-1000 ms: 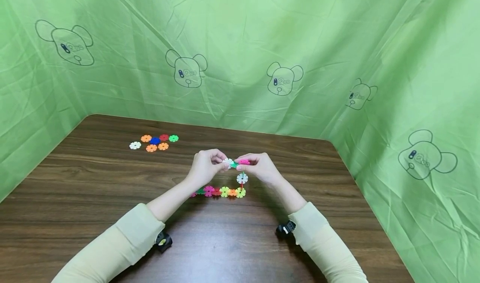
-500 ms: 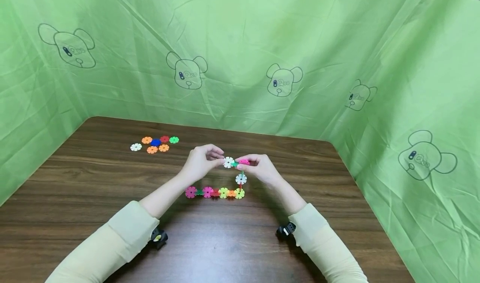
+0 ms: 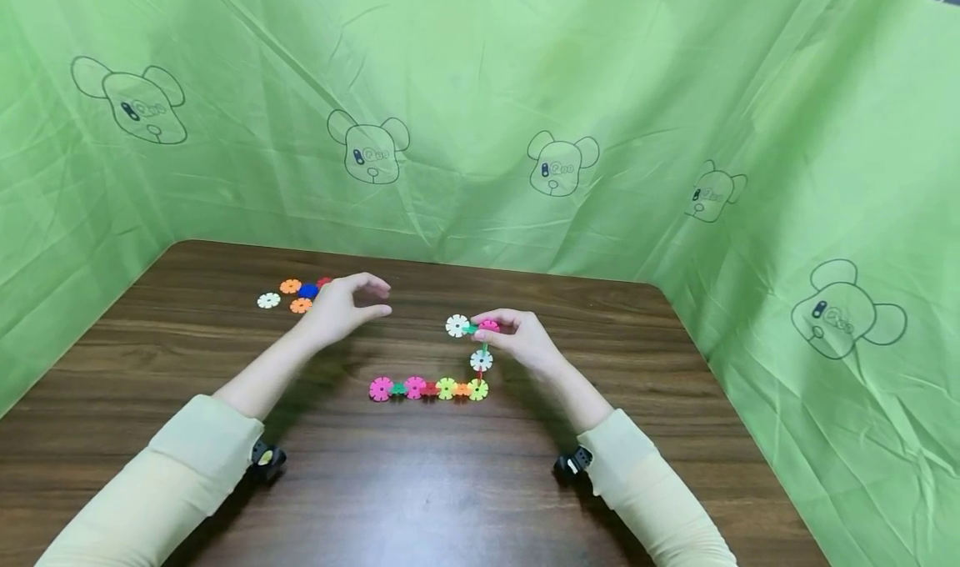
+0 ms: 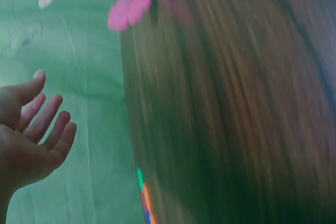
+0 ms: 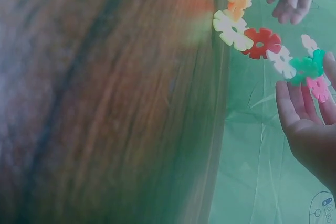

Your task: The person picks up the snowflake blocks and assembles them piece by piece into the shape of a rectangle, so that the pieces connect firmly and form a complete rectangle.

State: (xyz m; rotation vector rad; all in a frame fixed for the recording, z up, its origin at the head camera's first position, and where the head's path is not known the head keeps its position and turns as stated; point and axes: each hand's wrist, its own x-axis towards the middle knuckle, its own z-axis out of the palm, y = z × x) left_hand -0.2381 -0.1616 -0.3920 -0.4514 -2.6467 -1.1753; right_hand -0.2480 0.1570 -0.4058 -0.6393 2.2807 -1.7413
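Note:
A chain of notched snowflake discs lies on the table, with a row along its near side and a bend going up at the right. My right hand pinches the chain by its pink disc at the far corner. A white disc ends the chain there, joined through a green disc. My left hand is in the air with nothing in it, fingers apart and relaxed, next to the loose discs at the back left. The near row ends at the left in a pink disc.
Loose discs lie at the back left: a white disc, an orange disc, a blue disc and others partly behind my left hand. Green cloth stands around the wooden table.
My left hand has let go of the white end disc and moved left toward the loose discs. My right hand stays in place, holding the chain.

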